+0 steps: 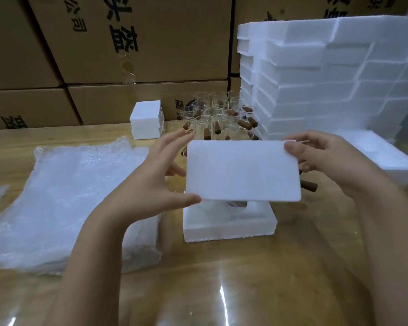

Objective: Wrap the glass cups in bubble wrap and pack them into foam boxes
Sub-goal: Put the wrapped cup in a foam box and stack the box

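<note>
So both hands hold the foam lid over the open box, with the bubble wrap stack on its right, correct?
No: the head view shows the bubble wrap stack left of the foam box. The left hand and right hand do hold the foam lid over it.

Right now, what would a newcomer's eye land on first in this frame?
A white foam lid is at centre, held between the left hand and right hand above an open foam box. Behind it stand clustered glass cups; a tall foam stack rises at right, bubble wrap lies left.
</note>
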Action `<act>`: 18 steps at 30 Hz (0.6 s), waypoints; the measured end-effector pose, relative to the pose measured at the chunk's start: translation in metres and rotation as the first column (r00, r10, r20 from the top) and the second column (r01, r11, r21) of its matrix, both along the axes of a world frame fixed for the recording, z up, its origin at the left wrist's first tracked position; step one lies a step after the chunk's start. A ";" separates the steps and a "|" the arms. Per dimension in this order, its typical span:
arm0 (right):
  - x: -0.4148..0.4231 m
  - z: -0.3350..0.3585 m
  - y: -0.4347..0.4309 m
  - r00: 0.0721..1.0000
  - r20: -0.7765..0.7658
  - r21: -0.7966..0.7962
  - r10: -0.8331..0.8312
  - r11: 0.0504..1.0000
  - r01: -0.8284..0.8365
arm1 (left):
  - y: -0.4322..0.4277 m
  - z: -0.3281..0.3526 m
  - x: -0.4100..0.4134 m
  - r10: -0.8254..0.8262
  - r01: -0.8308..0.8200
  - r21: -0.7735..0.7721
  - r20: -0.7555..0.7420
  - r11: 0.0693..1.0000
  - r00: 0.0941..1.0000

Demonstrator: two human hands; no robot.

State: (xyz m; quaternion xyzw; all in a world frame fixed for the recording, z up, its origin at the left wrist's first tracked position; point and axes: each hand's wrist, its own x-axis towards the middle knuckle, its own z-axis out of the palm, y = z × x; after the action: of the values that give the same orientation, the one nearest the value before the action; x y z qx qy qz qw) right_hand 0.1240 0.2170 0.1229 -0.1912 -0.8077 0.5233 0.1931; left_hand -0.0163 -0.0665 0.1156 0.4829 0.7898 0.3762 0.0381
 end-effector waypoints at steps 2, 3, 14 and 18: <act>-0.005 -0.010 0.002 0.999 0.053 -0.021 0.003 1.000 -0.002 | 0.000 -0.003 -0.001 -0.009 0.008 -0.095 -0.007 0.995 1.000; -0.008 -0.014 0.002 0.997 0.079 -0.021 0.008 1.000 -0.006 | 0.001 -0.004 -0.001 -0.004 0.002 -0.145 -0.015 0.989 1.000; -0.017 -0.013 -0.015 0.967 0.199 0.219 0.160 0.954 -0.203 | 0.002 -0.008 -0.005 0.116 -0.127 -0.283 -0.055 0.951 0.992; -0.009 -0.006 -0.016 0.885 0.388 0.309 0.258 0.868 -0.389 | 0.000 -0.007 -0.004 0.109 -0.116 -0.326 -0.037 0.938 0.993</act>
State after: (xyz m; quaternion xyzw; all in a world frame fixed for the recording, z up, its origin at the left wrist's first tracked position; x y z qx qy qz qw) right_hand 0.1148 0.2006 0.1170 -0.0960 -0.9345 0.3427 -0.0055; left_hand -0.0204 -0.0662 0.1082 0.4274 0.8680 0.2367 0.0889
